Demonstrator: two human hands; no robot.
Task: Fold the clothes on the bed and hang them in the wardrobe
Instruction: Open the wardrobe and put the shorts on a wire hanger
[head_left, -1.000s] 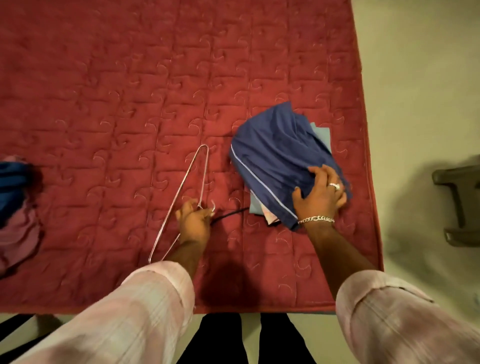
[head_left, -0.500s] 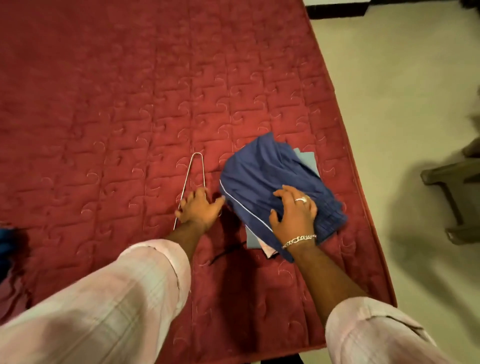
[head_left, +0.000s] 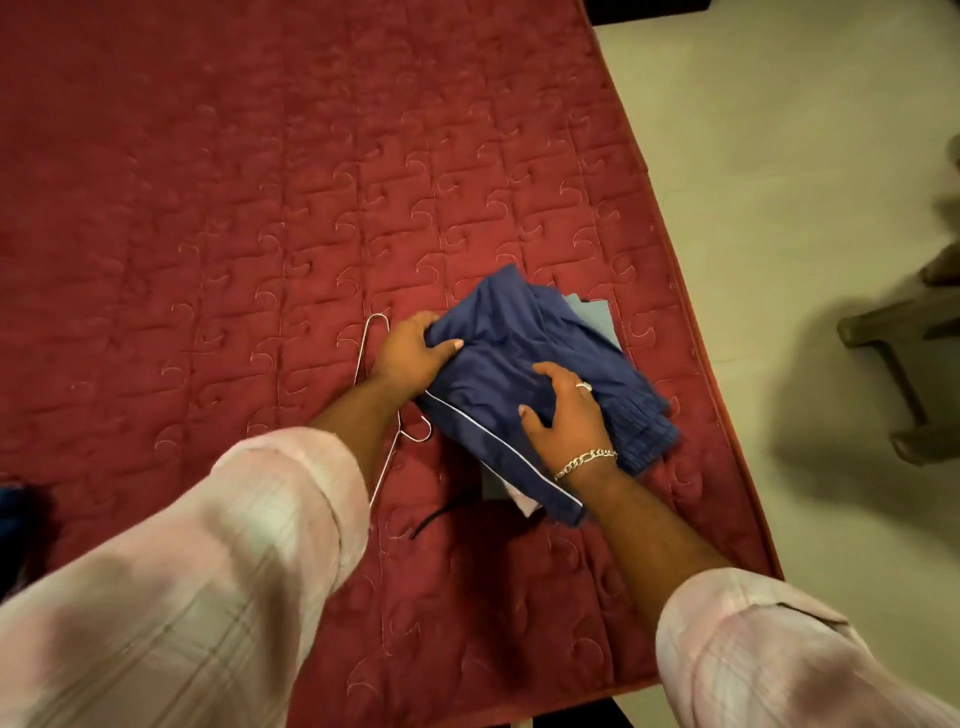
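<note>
Pale beige floor (head_left: 753, 171) lay right of bed; dark wooden furniture legs (head_left: 904, 358) stood at right edge, casting shadow.

A folded navy garment (head_left: 524, 358) with a thin white stripe along one edge lies bunched near the right edge of the red quilted bed (head_left: 260, 208), atop a pale blue folded piece (head_left: 592, 317), a wire hanger (head_left: 387, 441) just left.
</note>
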